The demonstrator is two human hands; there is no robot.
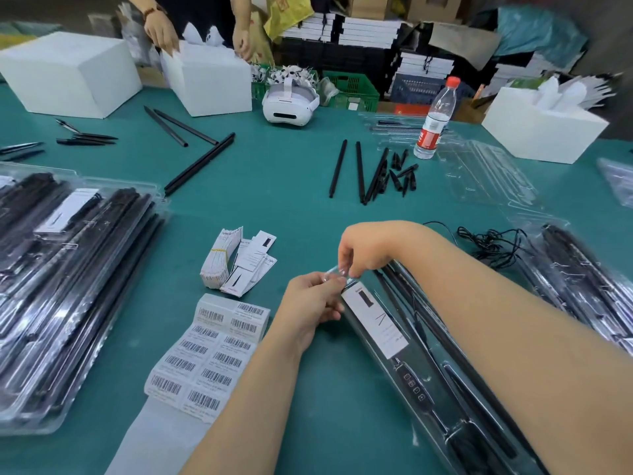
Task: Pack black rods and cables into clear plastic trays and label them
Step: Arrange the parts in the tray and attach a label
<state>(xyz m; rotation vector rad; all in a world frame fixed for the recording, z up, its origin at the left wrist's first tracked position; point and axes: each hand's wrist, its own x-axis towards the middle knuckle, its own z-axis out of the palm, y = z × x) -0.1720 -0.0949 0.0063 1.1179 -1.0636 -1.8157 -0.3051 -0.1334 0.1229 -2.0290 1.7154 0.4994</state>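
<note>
A clear plastic tray (pixel 442 378) lies diagonally in front of me, holding black rods, a cable with a button controller and a white paper insert (pixel 376 323). My left hand (pixel 313 299) and my right hand (pixel 366 250) both pinch the tray's clear tab at its far end. A sheet of barcode labels (pixel 212 354) lies left of the tray. Small white cards (pixel 236 262) sit in a pile beyond it. Loose black rods (pixel 359 171) and short tips lie further back.
Stacks of packed trays sit at left (pixel 68 269) and right (pixel 582 286), with loose black cables (pixel 493 245) near the right one. Empty clear trays (pixel 486 173), a water bottle (pixel 435 118), a white headset (pixel 291 101) and white boxes stand behind. Another person's hands (pixel 161 29) work at a box.
</note>
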